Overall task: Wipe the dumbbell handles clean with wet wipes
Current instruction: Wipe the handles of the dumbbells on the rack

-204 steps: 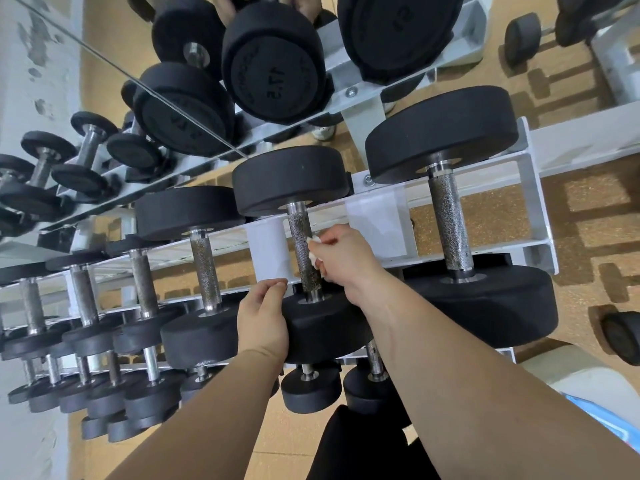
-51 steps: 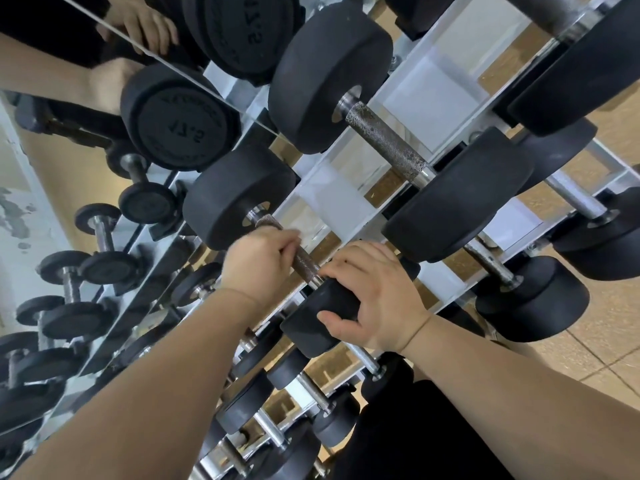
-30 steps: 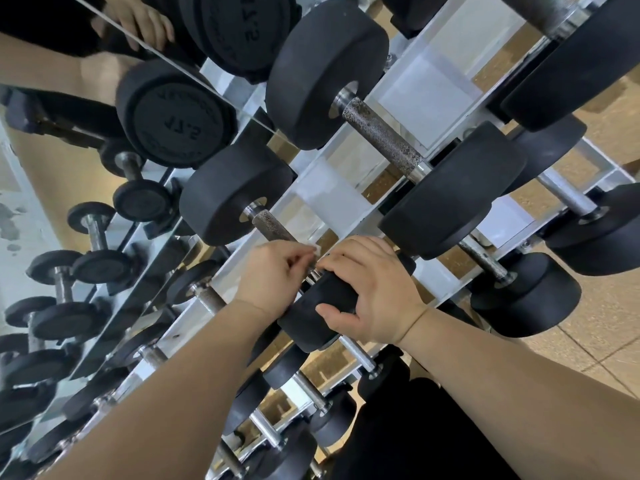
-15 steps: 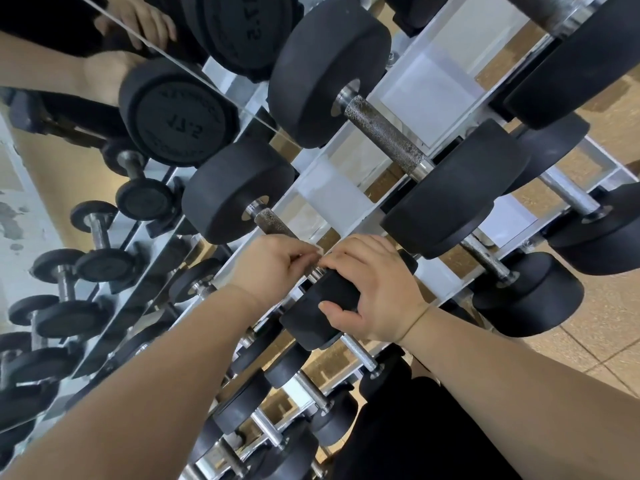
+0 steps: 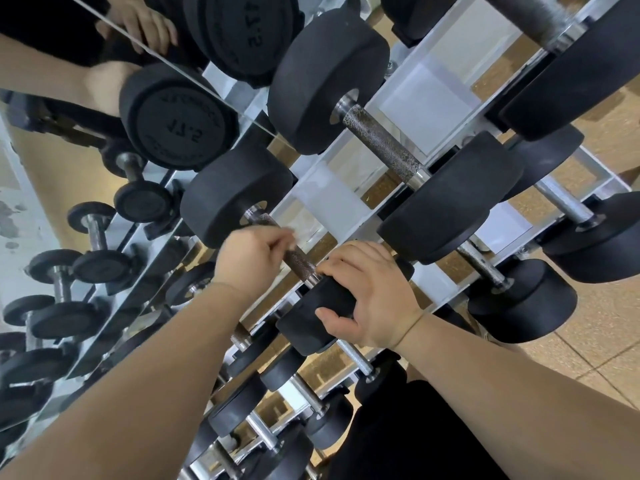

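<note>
The dumbbell handle [image 5: 300,262] is laid on a slant on the white rack [image 5: 329,202]. Its long line runs from the far black head [image 5: 228,195] at the upper left down to the near black head [image 5: 306,317] at the lower right.

The left grip [image 5: 254,259] is wrapped round the upper part of the handle, close to the far head. A small white bit, thought to be the wet wipe [image 5: 290,234], is seen pinched at its fingertips. The rest of the wipe is hidden.

The right grip [image 5: 372,306] is curled over the near head, with the thumb on its side, so the dumbbell is held steady.

A bare stretch of handle is left between the two grips, just to the lower right of the left grip. The left grip is the one nearer to it. It is judged that the wipe should be slid down along the long line, toward the right grip, and not across it.
</note>
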`<move>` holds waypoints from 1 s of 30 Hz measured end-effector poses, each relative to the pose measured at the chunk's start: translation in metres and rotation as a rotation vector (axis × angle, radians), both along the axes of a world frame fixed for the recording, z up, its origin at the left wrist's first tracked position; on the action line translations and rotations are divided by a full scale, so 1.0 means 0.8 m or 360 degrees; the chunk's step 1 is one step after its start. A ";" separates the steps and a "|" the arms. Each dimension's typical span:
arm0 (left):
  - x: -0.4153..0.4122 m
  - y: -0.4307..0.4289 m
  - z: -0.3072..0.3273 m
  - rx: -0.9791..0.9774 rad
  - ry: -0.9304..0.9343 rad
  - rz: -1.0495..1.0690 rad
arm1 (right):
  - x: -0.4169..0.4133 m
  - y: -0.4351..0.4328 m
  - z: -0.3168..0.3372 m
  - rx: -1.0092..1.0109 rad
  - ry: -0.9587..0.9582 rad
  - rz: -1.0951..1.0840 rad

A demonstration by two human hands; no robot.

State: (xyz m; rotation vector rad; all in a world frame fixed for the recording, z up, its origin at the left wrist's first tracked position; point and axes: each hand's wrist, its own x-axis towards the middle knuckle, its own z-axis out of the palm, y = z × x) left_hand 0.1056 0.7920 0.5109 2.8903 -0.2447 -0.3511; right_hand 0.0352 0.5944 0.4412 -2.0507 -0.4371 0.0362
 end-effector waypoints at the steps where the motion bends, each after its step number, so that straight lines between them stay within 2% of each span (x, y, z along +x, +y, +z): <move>1: 0.008 0.003 -0.001 0.0051 -0.0106 0.0113 | 0.000 0.000 0.001 -0.0002 0.0001 0.0004; 4: 0.009 -0.006 -0.006 0.0041 -0.0202 0.0330 | 0.000 -0.001 0.002 -0.0013 0.0008 0.0016; 6: -0.008 -0.017 -0.006 -0.0112 -0.0014 0.0326 | 0.001 -0.001 0.003 -0.0024 0.0002 0.0021; 9: -0.036 -0.015 0.000 -0.0245 0.0260 0.0132 | 0.001 -0.001 0.005 -0.0032 -0.0015 0.0038; 12: -0.026 -0.003 -0.006 -0.0176 0.0046 0.0033 | 0.002 0.000 0.004 -0.0028 -0.0027 0.0022; 15: 0.001 0.001 -0.015 -0.0070 -0.0246 0.0250 | 0.002 0.000 0.001 -0.0036 -0.0025 0.0018; 17: 0.006 0.001 -0.018 -0.0064 -0.0325 0.0334 | 0.002 0.000 0.000 -0.0040 -0.0022 0.0026; 23: -0.027 -0.005 -0.016 -0.0158 -0.0117 -0.0021 | 0.002 0.000 0.001 -0.0043 -0.0028 0.0028; 28: 0.003 0.005 -0.017 -0.0125 -0.0370 0.0354 | 0.002 -0.002 0.001 -0.0039 -0.0039 0.0035; 30: 0.001 -0.003 -0.015 -0.0170 -0.0310 0.0400 | 0.002 -0.002 0.000 -0.0042 -0.0032 0.0041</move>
